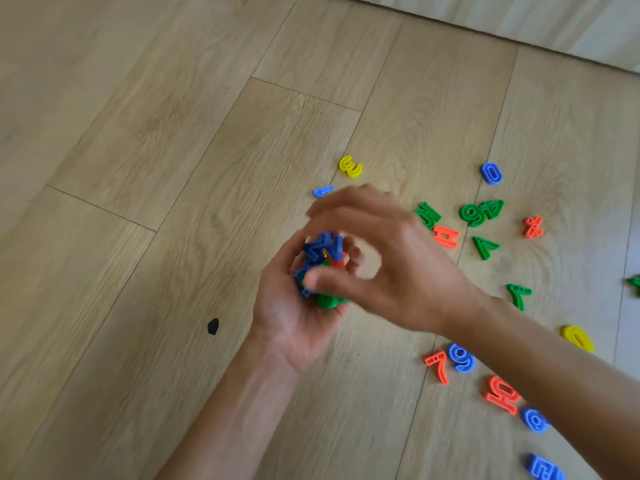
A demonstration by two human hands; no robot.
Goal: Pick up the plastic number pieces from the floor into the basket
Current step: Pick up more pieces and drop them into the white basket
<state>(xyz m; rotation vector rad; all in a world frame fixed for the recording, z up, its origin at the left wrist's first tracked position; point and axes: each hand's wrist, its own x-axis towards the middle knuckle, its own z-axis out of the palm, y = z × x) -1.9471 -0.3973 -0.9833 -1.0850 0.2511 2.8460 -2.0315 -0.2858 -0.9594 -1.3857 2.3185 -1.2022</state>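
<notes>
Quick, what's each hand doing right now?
Left hand: holding a clump of number pieces.
Right hand: over the clump, blurred; grip cannot be told.

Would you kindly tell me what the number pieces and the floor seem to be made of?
Number pieces: moulded plastic, probably hard, judging by the uniform bright colours, raised outlines and slight sheen. Floor: pale planks with wood grain and visible seams, and a matte finish. Whether it is real wood, laminate or vinyl cannot be told from here.

Floor (145, 140): you look down on pale wood-grain planks with thin seams.
Wall base (571, 26): whitish, at your upper right.
</notes>
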